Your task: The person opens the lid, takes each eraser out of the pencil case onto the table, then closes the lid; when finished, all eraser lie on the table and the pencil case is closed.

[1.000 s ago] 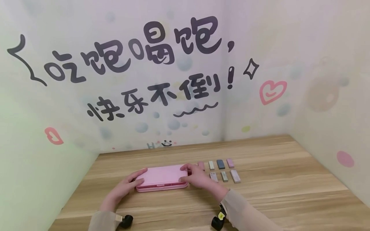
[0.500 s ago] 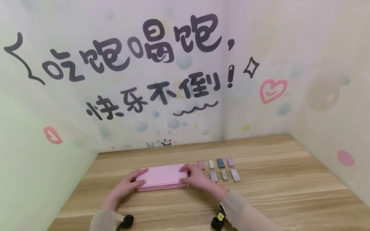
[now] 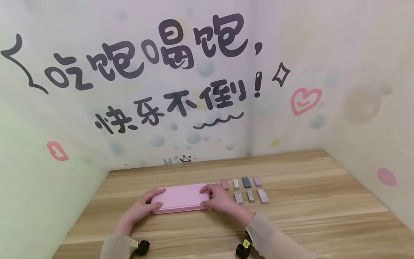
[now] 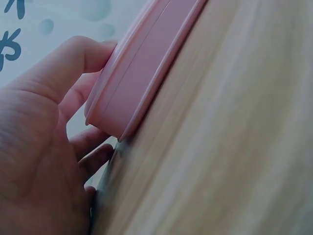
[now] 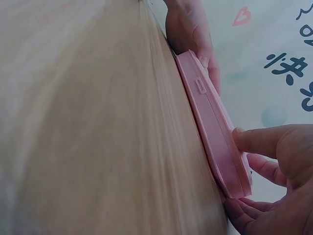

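A flat pink plastic case (image 3: 181, 196) lies on the wooden table, its lid down level on the base. In the right wrist view, a small latch shows on the long side of the case (image 5: 215, 115), with only a thin seam between lid and base. My left hand (image 3: 140, 208) holds the left end, thumb on the lid's near corner and a finger at the far corner. At the opposite end my right hand (image 3: 221, 199) grips in the same way. The left wrist view shows the left thumb on the lid's edge and other fingers around the end.
Several small eraser-like blocks stand in two rows right of the case, among them a dark blue one (image 3: 246, 182) and a pale pink one (image 3: 263, 196). A printed white curtain (image 3: 207, 90) borders the wooden table (image 3: 307, 216) at the back and sides.
One second ago a gap showed along the front between lid and base. The lid has come down and the gap has closed. Both hands have kept their places at the ends.
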The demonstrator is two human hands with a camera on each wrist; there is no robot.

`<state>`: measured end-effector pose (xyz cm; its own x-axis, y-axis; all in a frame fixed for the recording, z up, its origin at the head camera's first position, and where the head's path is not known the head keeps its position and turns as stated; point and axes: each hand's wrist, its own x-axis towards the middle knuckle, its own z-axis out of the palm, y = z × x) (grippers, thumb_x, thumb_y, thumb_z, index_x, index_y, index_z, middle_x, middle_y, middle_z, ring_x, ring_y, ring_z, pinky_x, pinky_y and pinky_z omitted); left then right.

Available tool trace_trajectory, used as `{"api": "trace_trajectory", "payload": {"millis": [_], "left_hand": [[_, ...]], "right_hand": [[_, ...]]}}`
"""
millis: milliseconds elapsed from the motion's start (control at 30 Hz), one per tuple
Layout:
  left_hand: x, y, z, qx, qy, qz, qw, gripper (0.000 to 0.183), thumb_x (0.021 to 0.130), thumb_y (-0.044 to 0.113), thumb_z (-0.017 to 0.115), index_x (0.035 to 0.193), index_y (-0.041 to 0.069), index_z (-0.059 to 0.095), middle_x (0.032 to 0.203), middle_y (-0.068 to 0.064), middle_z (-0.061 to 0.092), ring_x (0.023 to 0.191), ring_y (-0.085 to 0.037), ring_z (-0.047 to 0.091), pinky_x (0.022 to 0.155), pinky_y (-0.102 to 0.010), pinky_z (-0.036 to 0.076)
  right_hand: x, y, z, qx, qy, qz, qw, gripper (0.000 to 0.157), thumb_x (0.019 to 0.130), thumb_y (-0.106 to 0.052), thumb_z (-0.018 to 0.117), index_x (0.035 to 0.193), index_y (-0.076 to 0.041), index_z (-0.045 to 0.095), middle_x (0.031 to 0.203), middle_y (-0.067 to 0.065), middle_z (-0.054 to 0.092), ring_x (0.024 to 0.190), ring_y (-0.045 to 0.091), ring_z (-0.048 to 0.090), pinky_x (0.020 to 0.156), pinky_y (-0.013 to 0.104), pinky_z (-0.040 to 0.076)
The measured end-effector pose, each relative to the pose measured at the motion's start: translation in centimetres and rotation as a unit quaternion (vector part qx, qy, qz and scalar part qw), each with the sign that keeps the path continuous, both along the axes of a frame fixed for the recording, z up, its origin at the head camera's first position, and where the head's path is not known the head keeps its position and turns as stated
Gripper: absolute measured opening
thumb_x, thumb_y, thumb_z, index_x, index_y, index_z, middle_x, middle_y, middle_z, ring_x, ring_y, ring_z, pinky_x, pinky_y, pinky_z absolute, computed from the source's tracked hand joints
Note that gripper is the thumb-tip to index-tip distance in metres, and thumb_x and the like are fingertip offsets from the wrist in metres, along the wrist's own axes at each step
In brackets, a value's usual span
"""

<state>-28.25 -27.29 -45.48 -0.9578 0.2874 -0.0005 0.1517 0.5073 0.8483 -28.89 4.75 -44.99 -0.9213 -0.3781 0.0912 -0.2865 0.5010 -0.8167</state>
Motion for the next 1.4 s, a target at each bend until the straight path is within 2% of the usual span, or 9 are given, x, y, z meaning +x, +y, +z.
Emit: {"api": "trace_trajectory", "payload": {"millis": [300,567,800,1033,1200,1267,1400], "left_hand": [[0.0,-0.5,-0.2,-0.047,0.023,-0.026,0.9983,0.069,0.081,0.03,0.078,0.143,0.02,0.049,0.152,-0.02,0.031,0.14,-0.044,0.021,0.109,-0.062,0.016],[0.1,-0.1,0.0,-0.057,0.009,-0.004,0.9983,0.071,0.082,0.031,0.077,0.146,0.025,0.046,0.155,-0.02,0.026,0.142,-0.045,0.017,0.109,-0.065,0.014],[0.1,-0.1,-0.1,-0.071,0.018,0.002,0.9973,0.072,0.082,0.034,0.076,0.146,0.025,0.045,0.155,-0.021,0.026,0.142,-0.046,0.017,0.109,-0.065,0.014],[0.2,-0.2,-0.2,-0.063,0.009,0.008,0.9979,0.072,0.082,0.036,0.077,0.146,0.026,0.046,0.156,-0.019,0.025,0.143,-0.044,0.015,0.11,-0.064,0.012],[0.0,-0.3,0.0,-0.003,-0.006,0.001,1.0,0.071,0.085,0.028,0.074,0.148,0.016,0.042,0.157,-0.021,0.021,0.143,-0.043,0.011,0.111,-0.061,0.008],[0.0,-0.3,0.4,0.018,-0.009,-0.002,0.9998,0.07,0.088,0.025,0.071,0.149,0.012,0.039,0.158,-0.02,0.02,0.143,-0.043,0.01,0.11,-0.062,0.007],[-0.1,-0.6,1.7,0.012,-0.006,0.008,0.9999,0.068,0.093,0.028,0.065,0.152,0.013,0.033,0.159,-0.017,0.018,0.143,-0.044,0.009,0.107,-0.068,0.008]], "right_hand": [[-0.1,-0.1,0.0,-0.003,0.002,-0.003,1.0,0.03,0.08,-0.014,0.08,0.107,-0.012,0.068,0.114,0.009,0.06,0.098,0.022,0.051,0.091,0.046,0.044],[0.1,-0.1,-0.1,-0.012,-0.007,-0.009,1.0,0.03,0.082,-0.014,0.078,0.111,-0.011,0.067,0.121,0.013,0.059,0.103,0.024,0.053,0.095,0.047,0.044],[0.2,-0.3,-0.2,-0.018,-0.006,-0.011,1.0,0.03,0.083,-0.013,0.077,0.111,-0.011,0.067,0.123,0.015,0.058,0.108,0.026,0.053,0.096,0.049,0.044],[-0.1,-0.4,-0.4,-0.016,0.0,-0.008,1.0,0.03,0.083,-0.014,0.077,0.111,-0.011,0.067,0.12,0.013,0.058,0.105,0.025,0.053,0.094,0.048,0.044],[-0.1,-0.1,0.1,-0.014,0.002,-0.011,1.0,0.035,0.082,-0.017,0.077,0.114,-0.008,0.065,0.117,0.012,0.059,0.103,0.026,0.053,0.09,0.046,0.046],[-0.1,0.3,0.6,-0.014,0.006,-0.017,1.0,0.037,0.082,-0.018,0.077,0.116,-0.008,0.064,0.118,0.014,0.059,0.106,0.028,0.054,0.088,0.046,0.047],[-0.5,1.4,1.8,-0.022,0.015,-0.031,0.999,0.04,0.084,-0.019,0.076,0.12,-0.007,0.063,0.125,0.018,0.057,0.115,0.037,0.053,0.089,0.05,0.048]]}}
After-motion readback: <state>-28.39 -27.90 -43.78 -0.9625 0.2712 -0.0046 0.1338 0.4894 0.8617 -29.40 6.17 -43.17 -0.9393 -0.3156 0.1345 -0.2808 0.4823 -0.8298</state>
